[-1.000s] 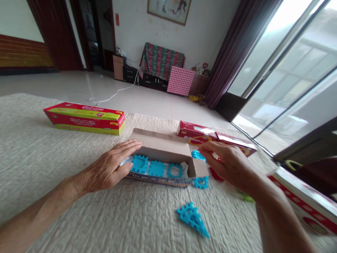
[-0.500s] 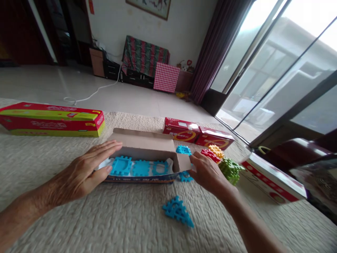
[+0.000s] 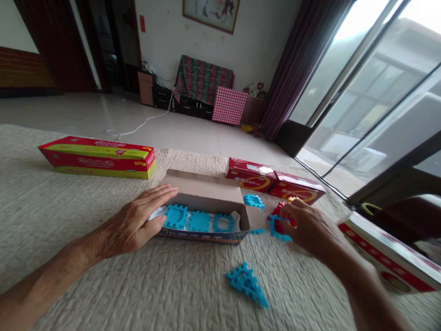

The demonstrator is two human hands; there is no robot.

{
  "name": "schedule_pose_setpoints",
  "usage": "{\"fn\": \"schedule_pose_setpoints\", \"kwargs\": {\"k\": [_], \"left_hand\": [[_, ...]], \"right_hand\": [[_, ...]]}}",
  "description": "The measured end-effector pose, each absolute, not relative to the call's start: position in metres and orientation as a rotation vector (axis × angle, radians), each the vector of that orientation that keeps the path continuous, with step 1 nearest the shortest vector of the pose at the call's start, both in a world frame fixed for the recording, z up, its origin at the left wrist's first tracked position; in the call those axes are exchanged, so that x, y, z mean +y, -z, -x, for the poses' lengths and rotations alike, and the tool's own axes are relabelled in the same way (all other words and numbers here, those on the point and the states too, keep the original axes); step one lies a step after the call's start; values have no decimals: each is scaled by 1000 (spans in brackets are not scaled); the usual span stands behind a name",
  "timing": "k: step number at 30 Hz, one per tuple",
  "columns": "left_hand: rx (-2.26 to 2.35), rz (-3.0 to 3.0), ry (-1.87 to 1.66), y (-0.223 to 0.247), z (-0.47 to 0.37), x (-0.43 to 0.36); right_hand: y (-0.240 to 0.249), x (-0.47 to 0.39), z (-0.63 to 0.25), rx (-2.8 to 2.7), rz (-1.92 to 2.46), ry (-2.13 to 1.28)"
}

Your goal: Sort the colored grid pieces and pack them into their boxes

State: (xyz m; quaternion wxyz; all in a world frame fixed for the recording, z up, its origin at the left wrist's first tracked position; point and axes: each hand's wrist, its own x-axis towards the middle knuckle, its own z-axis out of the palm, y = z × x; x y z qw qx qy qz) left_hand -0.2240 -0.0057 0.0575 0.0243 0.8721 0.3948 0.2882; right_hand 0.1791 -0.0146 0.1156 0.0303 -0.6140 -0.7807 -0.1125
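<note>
An open cardboard box (image 3: 200, 236) lies on the bed-like quilted surface, its lid folded back. Inside it, a row of blue toothed building-block pieces (image 3: 199, 221) rests on white paper. Across the box's left end lies my left hand (image 3: 138, 220), fingers stretched out and thumb apart near the front edge. To the right of the box, my right hand (image 3: 306, 225) is closed on a blue square building-block piece (image 3: 280, 230) with an open middle. Red building-block pieces (image 3: 280, 210) are just behind it, partly hidden by the hand. A blue triangular building-block piece (image 3: 247, 283) lies in front.
Another blue piece (image 3: 253, 201) lies behind the box's right flap (image 3: 255, 218). Two dark red boxes (image 3: 250, 174) stand at the back. A red and yellow-green long box (image 3: 103, 158) is at left, a white and red box (image 3: 389, 257) at right.
My right hand has moved right, away from the box's flap, taking the blue square piece along. My left hand stays on the box's left end. The view has shifted left.
</note>
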Motion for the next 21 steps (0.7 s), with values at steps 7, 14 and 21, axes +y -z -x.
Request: {"fn": "schedule_pose_setpoints", "kwargs": {"k": [7,14,21], "left_hand": [[1210,-2687,-922,-62,222,-7],[1210,-2692,-899,-63,223,-8],[1211,-2655,-926,-63,221,-9]], "right_hand": [[-158,-10,-121,-2232,1623,393],[-137,3,-16,-2496,1583,94],[-123,4,1,-2542,1650,102]]}}
